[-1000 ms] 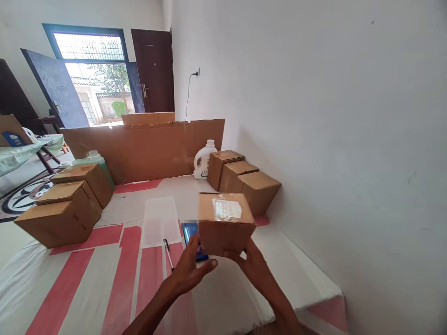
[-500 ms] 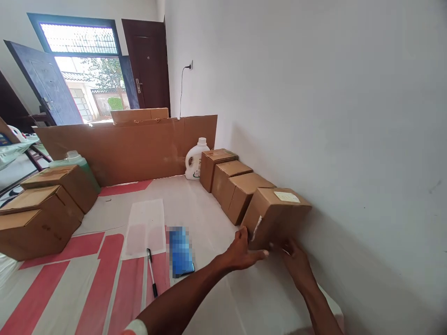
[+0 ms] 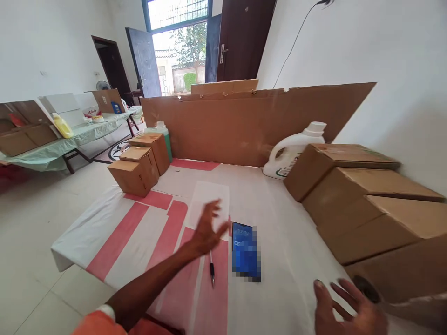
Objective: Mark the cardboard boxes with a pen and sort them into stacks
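My left hand (image 3: 208, 231) hovers over the middle of the cloth-covered table, fingers spread and empty, slightly blurred. Below it lie a sheet of paper (image 3: 200, 197) and a pen (image 3: 212, 270), partly hidden by the hand. To its right a phone (image 3: 246, 251) with a lit blue screen lies flat. At the lower right my right hand (image 3: 349, 307) is open with fingers apart, holding nothing. Close beside it stands the nearest cardboard box (image 3: 401, 270), with a dark round spot at its lower edge, in a row with other cardboard boxes (image 3: 366, 223).
A white jug (image 3: 293, 151) stands behind the right row. On the left, several small boxes (image 3: 134, 174) sit before a green-liquid bottle (image 3: 166, 139). A tall cardboard panel (image 3: 216, 125) closes off the back. Another table (image 3: 87, 130) with goods stands at far left.
The view has swung left. Both hands have come away from the nearest box on the right; my left hand has moved left over the paper and pen.
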The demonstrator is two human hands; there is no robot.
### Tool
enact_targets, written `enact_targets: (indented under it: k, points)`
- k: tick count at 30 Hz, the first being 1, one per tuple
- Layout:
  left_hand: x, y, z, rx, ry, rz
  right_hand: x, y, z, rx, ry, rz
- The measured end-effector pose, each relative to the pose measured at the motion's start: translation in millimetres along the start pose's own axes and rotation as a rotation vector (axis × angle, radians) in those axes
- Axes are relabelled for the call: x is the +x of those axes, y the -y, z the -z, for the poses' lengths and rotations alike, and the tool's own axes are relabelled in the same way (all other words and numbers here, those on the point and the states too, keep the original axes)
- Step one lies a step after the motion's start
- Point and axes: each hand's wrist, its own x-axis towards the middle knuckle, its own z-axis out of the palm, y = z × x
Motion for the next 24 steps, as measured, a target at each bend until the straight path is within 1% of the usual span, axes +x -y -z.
enact_targets:
  k: [2, 3, 5, 6, 7, 8, 9, 10, 11, 12, 14, 16, 17, 18, 20, 22, 24]
  points:
    - [11.6, 15.6, 86.6, 0.114, -0.377, 0.027, -22.4, 32.9, -33.1, 0.102, 0.124, 0.089]
    - [19.4, 22.3, 129.4, 0.161, -0.54, 0.045, -31.7, 48.3, -50.3, 0.155, 0.209, 0.133]
    - [35.5, 34.8, 207.7, 0.216, -0.822, 0.111, -48.8, 76.1, -83.3, 0.242, 0.392, 0.224]
    - [42.8, 41.5, 241.1, 0.217, -0.926, 0.157, -57.4, 88.3, -98.5, 0.274, 0.486, 0.269]
    - [49.3, 48.8, 269.8, 0.2, -1.003, 0.204, -66.1, 99.4, -112.4, 0.298, 0.576, 0.314]
    - [55.2, 57.1, 293.3, 0.164, -1.044, 0.245, -74.9, 109.3, -125.1, 0.318, 0.658, 0.357]
    - [60.5, 66.3, 311.9, 0.115, -1.055, 0.275, -83.2, 117.9, -136.4, 0.331, 0.733, 0.394]
    - [65.4, 76.2, 326.0, 0.057, -1.042, 0.297, -90.8, 125.4, -146.7, 0.336, 0.792, 0.421]
    - [69.8, 86.4, 336.1, -0.003, -1.008, 0.311, -97.2, 131.8, -156.3, 0.334, 0.839, 0.439]
    - [73.7, 96.6, 342.8, -0.062, -0.963, 0.32, -102.2, 137.4, -165.4, 0.329, 0.876, 0.443]
    - [78.5, 115.5, 348.4, -0.159, -0.864, 0.337, -107.6, 146.8, -183.9, 0.314, 0.929, 0.418]
    - [77.7, 130.4, 343.8, -0.224, -0.773, 0.356, -107.4, 155.0, -204.7, 0.302, 0.959, 0.383]
    - [74.6, 135.9, 336.9, -0.247, -0.728, 0.362, -105.7, 158.7, -216.2, 0.298, 0.966, 0.371]
    - [69.8, 139.9, 326.4, -0.266, -0.681, 0.363, -103.5, 162.1, -228.0, 0.307, 0.965, 0.354]
    - [54.5, 143.0, 293.8, -0.289, -0.582, 0.352, -98.0, 167.0, -250.1, 0.36, 0.952, 0.309]
    - [33.1, 139.2, 248.8, -0.289, -0.487, 0.329, -92.2, 167.8, -264.4, 0.439, 0.923, 0.262]
    - [7.1, 128.5, 200.7, -0.267, -0.421, 0.297, -86.1, 162.8, -265.0, 0.488, 0.879, 0.232]
